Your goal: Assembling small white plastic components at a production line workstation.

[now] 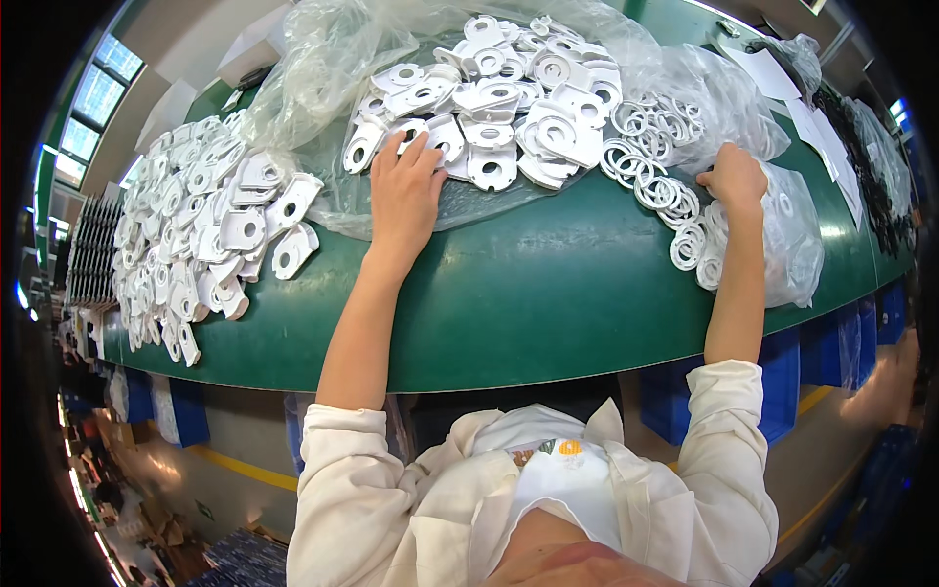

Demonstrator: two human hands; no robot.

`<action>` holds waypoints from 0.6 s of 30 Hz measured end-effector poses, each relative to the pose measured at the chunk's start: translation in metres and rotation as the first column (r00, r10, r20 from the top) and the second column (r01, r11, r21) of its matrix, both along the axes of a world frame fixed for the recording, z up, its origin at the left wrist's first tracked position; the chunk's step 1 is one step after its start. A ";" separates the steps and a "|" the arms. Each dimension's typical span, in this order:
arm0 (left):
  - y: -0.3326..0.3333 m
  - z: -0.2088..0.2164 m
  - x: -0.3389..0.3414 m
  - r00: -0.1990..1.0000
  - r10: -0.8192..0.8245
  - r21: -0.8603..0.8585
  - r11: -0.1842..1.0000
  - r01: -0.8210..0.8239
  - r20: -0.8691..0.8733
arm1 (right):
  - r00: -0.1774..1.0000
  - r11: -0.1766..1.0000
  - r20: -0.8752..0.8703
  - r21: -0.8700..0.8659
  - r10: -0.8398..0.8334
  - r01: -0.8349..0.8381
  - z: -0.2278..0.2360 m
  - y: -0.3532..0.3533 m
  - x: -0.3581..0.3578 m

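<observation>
My left hand [404, 191] reaches to the near edge of a heap of white plastic plates with round holes [489, 161]. Its fingers are spread and rest on the plates at the heap's near left. At the right, my right hand [736, 178] is closed, with thumb and fingers drawn together beside the white plastic rings [675, 201]. Whatever may be in that hand is hidden. The rings lie in an overlapping row, with more of them heaped farther back [657, 122]. Clear plastic bags surround the right hand.
A second large pile of white plates [196, 220] covers the left of the green table [528, 293]. Clear sheeting [328, 78] lies under and behind the middle heap. A clear bag [792, 235] sits at the right. Blue bins [675, 391] stand below the table's near edge.
</observation>
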State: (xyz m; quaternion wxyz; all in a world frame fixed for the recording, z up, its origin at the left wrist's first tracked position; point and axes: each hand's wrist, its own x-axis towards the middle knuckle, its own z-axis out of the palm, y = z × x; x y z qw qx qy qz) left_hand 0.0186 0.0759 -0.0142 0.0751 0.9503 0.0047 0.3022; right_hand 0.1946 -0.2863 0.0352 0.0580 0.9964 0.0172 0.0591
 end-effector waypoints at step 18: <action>-0.052 0.016 -0.010 0.991 -0.096 -0.995 0.025 0.095 0.092 | 0.705 -0.001 0.166 0.974 0.690 -0.229 0.014 0.079 -0.054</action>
